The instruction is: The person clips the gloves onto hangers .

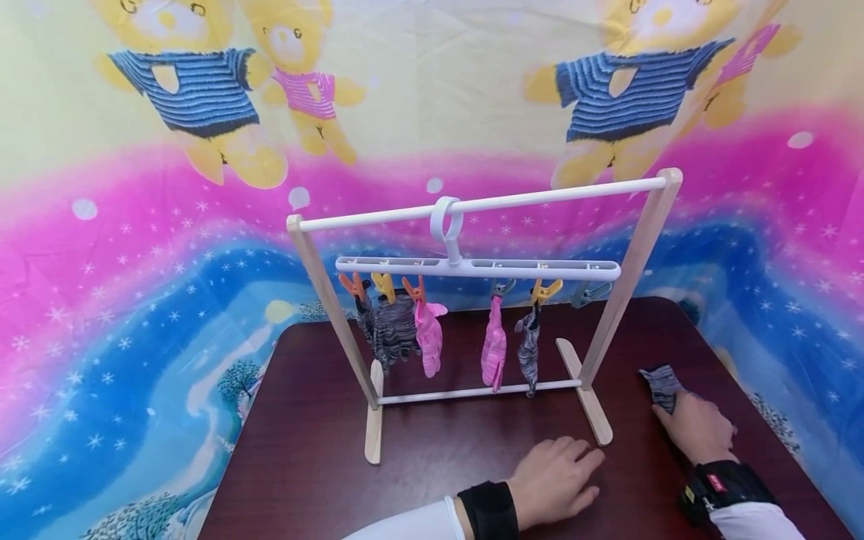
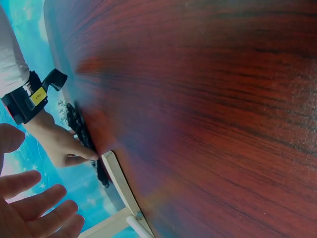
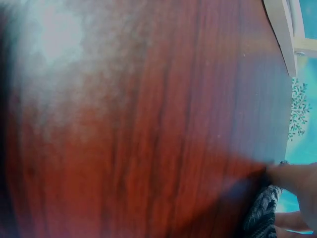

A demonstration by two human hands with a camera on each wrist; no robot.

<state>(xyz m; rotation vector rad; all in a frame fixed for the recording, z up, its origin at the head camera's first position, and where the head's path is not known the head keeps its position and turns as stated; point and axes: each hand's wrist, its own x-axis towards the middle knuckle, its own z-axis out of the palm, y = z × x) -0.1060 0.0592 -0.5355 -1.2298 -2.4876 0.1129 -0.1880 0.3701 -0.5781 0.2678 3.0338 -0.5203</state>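
At the table's right side my right hand (image 1: pixel 698 427) pinches a grey-and-black knitted sock (image 1: pixel 663 384) lying on the tabletop. The right wrist view shows its thumb (image 3: pixel 290 176) against the dark knit (image 3: pixel 262 210). My left hand (image 1: pixel 555 484) hovers near the rack's right foot with its fingers spread, holding nothing. A white hanger (image 1: pixel 479 268) hangs by its ring from a wooden rack (image 1: pixel 621 285). Clothespins on it hold two pink socks (image 1: pixel 495 349) and several grey-black ones (image 1: pixel 397 330). The teal clothespin (image 1: pixel 592 294) at the right end holds nothing.
The dark wooden table (image 1: pixel 297 465) carries the rack, whose pale feet (image 1: pixel 373 442) stick out toward me. Behind it hangs a printed cloth (image 1: pixel 432 97) with bears, which also runs down both sides of the table.
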